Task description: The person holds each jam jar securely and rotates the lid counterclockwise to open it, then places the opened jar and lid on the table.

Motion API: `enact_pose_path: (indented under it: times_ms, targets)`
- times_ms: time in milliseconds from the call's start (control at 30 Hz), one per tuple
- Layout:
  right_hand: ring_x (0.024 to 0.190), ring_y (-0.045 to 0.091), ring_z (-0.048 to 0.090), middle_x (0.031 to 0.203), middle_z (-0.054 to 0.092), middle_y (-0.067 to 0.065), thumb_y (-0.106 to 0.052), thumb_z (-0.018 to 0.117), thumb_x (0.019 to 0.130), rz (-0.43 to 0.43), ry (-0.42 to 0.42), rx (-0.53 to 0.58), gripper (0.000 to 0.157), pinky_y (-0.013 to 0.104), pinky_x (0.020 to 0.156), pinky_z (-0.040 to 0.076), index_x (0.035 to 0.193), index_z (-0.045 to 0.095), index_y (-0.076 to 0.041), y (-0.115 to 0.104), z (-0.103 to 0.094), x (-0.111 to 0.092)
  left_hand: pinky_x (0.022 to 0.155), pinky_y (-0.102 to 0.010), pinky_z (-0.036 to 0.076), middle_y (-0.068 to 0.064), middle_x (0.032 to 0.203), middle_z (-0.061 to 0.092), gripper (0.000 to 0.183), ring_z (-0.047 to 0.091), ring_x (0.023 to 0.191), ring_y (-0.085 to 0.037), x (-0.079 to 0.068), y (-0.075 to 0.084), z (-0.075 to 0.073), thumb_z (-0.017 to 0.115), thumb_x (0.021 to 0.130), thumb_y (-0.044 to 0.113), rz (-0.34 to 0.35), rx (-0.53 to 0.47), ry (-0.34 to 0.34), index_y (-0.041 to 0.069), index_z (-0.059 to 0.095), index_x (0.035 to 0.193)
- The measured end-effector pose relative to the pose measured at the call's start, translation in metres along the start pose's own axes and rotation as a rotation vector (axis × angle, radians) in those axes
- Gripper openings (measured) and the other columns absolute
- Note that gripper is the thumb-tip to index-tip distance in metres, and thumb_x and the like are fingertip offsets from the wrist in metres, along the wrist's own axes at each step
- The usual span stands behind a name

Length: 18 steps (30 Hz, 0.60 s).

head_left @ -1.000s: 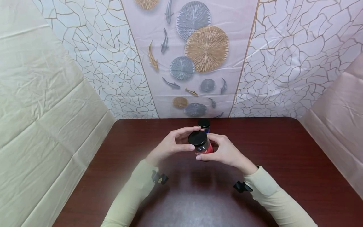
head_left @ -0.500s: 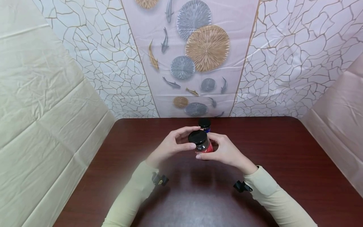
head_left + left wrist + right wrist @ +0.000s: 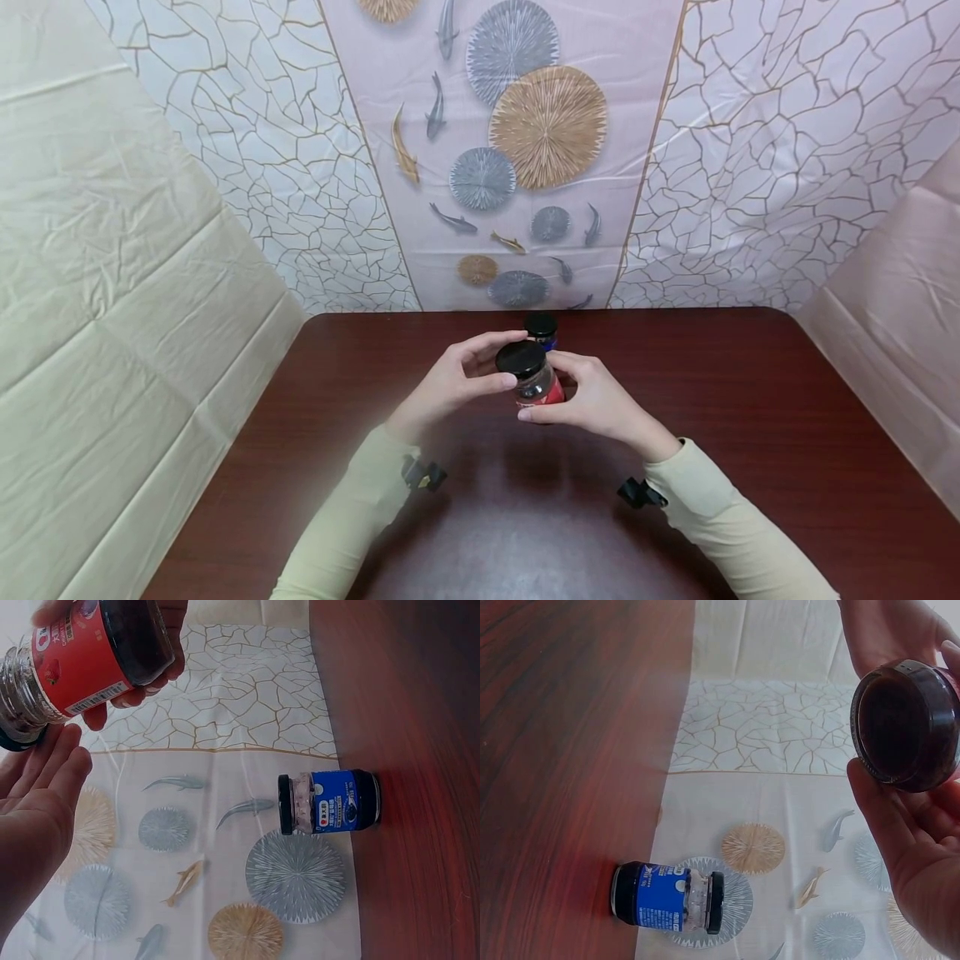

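A glass jar [image 3: 79, 664] with a red strawberry label and dark contents is held tilted above the table. My right hand [image 3: 603, 402] grips its body, fingers behind and thumb in front. My left hand [image 3: 450, 383] pinches the black lid [image 3: 521, 359] between thumb and fingers. In the left wrist view, the threaded glass neck shows between the label and the lid, and my left hand [image 3: 45, 795] reaches to the lid. The right wrist view shows the jar's dark base [image 3: 900, 727] beside my right hand's fingers.
A second jar [image 3: 337, 801] with a blue label and black lid stands upright on the table behind the held one. The dark red wooden table [image 3: 360, 367] ends at a patterned cloth wall [image 3: 480, 242]. Plain cloth side walls [image 3: 135, 333] flank it.
The black lid has shifted slightly up and left with my left hand, and more of the clear neck shows below it. My right hand stays almost still around the jar.
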State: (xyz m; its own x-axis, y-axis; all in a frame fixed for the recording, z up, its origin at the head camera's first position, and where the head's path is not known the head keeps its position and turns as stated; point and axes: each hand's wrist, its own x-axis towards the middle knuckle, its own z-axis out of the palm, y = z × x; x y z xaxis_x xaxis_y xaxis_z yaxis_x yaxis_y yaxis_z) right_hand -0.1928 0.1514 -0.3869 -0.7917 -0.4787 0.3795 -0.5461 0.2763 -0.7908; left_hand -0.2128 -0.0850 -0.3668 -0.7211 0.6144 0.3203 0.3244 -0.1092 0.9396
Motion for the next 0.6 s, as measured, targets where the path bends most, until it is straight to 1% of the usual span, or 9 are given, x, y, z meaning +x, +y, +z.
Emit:
enact_pose_path:
  times_ms: [100,367,500,600]
  targets:
    - [0.093,0.014,0.069,0.109,0.069,-0.007,-0.031,0.090,0.077,-0.001,-0.001,-0.003,0.052,0.032,0.077,0.059,0.124,0.067,-0.023,0.0001,-0.0001,-0.0001,0.096,-0.036,0.054,-0.009,0.137,0.062,0.053,0.063,0.120,-0.027,0.0003,0.0002,-0.0006,0.072,0.093,0.009,0.005,0.003,0.000,0.007,0.055,0.143]
    - [0.092,0.013,0.069,0.108,0.069,-0.008,-0.031,0.090,0.077,-0.001,0.002,-0.005,0.052,0.032,0.076,0.059,0.124,0.067,-0.024,0.0004,-0.0007,-0.0002,0.097,-0.036,0.053,-0.008,0.138,0.061,0.055,0.063,0.121,-0.027,0.0004,-0.0011,-0.0003,0.076,0.092,0.019,0.005,-0.014,-0.002,0.009,0.056,0.143]
    - [0.091,0.014,0.069,0.108,0.069,-0.008,-0.031,0.090,0.077,-0.005,0.006,-0.006,0.052,0.033,0.075,0.059,0.124,0.068,-0.024,0.0006,-0.0012,0.0000,0.097,-0.036,0.053,-0.008,0.139,0.060,0.058,0.062,0.122,-0.027,0.0003,-0.0015,0.0003,0.076,0.092,0.020,0.007,-0.025,-0.005,0.007,0.055,0.144]
    - [0.090,0.013,0.069,0.108,0.069,-0.008,-0.031,0.090,0.077,-0.008,0.009,-0.007,0.052,0.033,0.075,0.059,0.123,0.068,-0.024,0.0008,-0.0015,0.0004,0.097,-0.037,0.053,-0.008,0.141,0.060,0.058,0.061,0.123,-0.027,0.0001,-0.0014,0.0008,0.076,0.092,0.020,0.004,-0.027,-0.009,0.007,0.054,0.145]
